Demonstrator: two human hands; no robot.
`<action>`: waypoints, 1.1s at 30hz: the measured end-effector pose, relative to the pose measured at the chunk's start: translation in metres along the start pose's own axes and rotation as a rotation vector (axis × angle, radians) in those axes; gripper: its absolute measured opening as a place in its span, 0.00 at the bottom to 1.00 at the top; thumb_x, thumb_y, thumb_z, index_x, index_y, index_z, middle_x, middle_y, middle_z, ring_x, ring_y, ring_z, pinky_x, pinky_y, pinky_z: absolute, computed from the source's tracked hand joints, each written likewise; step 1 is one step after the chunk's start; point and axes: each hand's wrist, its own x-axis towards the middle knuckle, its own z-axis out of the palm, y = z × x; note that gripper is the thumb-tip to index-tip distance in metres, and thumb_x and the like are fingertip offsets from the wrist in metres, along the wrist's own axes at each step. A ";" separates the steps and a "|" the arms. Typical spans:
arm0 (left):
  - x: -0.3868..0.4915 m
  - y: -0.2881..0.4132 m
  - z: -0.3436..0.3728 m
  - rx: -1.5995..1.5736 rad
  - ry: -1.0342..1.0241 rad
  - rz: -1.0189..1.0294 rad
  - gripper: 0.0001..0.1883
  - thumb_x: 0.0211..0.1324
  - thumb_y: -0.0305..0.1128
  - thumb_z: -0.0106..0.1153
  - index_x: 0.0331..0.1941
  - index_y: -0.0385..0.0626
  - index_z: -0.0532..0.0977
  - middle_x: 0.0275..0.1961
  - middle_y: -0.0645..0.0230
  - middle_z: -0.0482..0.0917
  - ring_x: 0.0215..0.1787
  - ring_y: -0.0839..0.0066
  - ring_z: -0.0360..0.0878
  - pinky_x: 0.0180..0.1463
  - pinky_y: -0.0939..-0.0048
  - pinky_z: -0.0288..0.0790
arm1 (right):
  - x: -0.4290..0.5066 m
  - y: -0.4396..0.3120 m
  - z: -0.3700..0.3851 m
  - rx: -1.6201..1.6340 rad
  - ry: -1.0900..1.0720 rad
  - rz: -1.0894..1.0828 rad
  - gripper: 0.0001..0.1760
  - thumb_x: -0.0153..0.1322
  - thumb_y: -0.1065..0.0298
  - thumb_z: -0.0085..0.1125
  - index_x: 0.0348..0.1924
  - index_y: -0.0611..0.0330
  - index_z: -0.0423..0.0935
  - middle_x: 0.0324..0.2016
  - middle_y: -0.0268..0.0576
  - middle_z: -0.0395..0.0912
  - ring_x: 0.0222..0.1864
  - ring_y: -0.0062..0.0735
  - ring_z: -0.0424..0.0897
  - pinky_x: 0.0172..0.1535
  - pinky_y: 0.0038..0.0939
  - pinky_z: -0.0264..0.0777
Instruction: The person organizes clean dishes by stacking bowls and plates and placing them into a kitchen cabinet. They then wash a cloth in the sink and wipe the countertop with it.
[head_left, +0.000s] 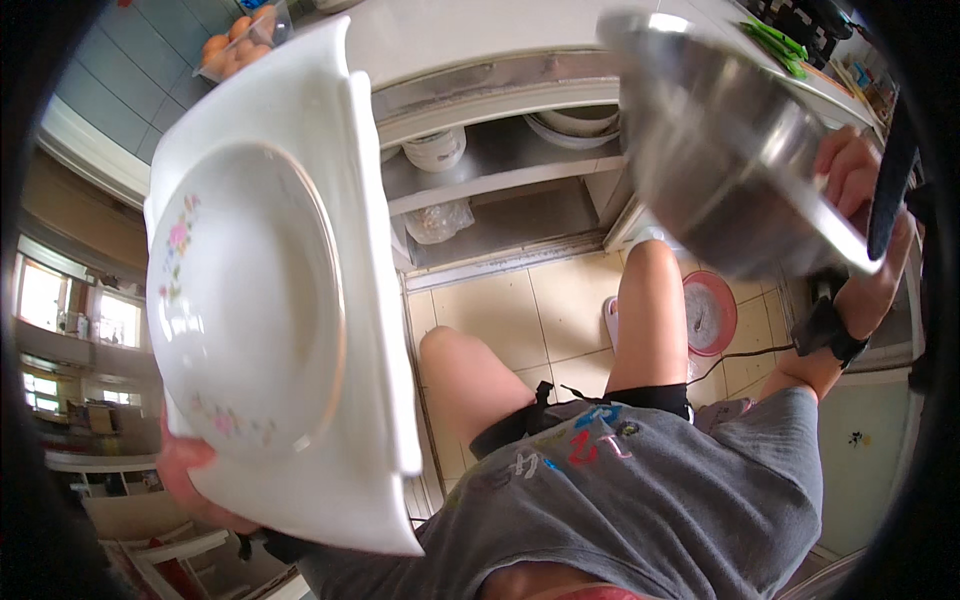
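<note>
On the left, my left hand (187, 469) holds a stack of white square plates (367, 300) from below. A round white floral dish (247, 300) with a gold rim lies on top of the stack, and its base is partly hidden. At the upper right, my right hand (855, 176) grips the rim of a stainless steel bowl (712, 142), which is tilted and blurred. Between the two hands is a low cabinet shelf (510, 154) that bears white bowls (436, 148) and, further right, stacked dishes (577, 127).
The white countertop (480, 30) runs above the cabinet. Eggs in a clear plastic box (240, 45) stand at the upper left, green vegetables (776, 45) at the upper right. A plastic bag (439, 220) lies on the lower shelf. A red basin (709, 313) and a cable (739, 354) are near my legs.
</note>
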 end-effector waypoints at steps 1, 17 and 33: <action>-0.012 0.009 -0.004 -0.053 -0.054 -0.067 0.20 0.48 0.36 0.52 0.43 0.35 0.69 0.43 0.48 0.78 0.42 0.60 0.79 0.47 0.61 0.72 | -0.003 -0.002 0.004 0.017 -0.090 0.040 0.20 0.57 0.52 0.63 0.23 0.61 0.70 0.24 0.40 0.70 0.29 0.35 0.71 0.31 0.30 0.62; -0.065 -0.090 0.025 -0.005 0.002 -0.648 0.38 0.35 0.26 0.44 0.60 0.30 0.63 0.55 0.52 0.73 0.56 0.61 0.73 0.60 0.67 0.65 | -0.113 0.138 0.207 -0.280 -0.467 0.089 0.14 0.46 0.83 0.60 0.20 0.63 0.65 0.22 0.43 0.69 0.31 0.44 0.71 0.31 0.38 0.68; -0.068 -0.168 0.007 -0.266 -0.031 -0.765 0.42 0.37 0.18 0.45 0.66 0.40 0.57 0.57 0.56 0.72 0.56 0.62 0.72 0.59 0.64 0.68 | -0.028 0.064 0.106 -0.073 -0.556 0.421 0.18 0.50 0.70 0.75 0.25 0.63 0.74 0.24 0.41 0.73 0.29 0.38 0.75 0.32 0.34 0.69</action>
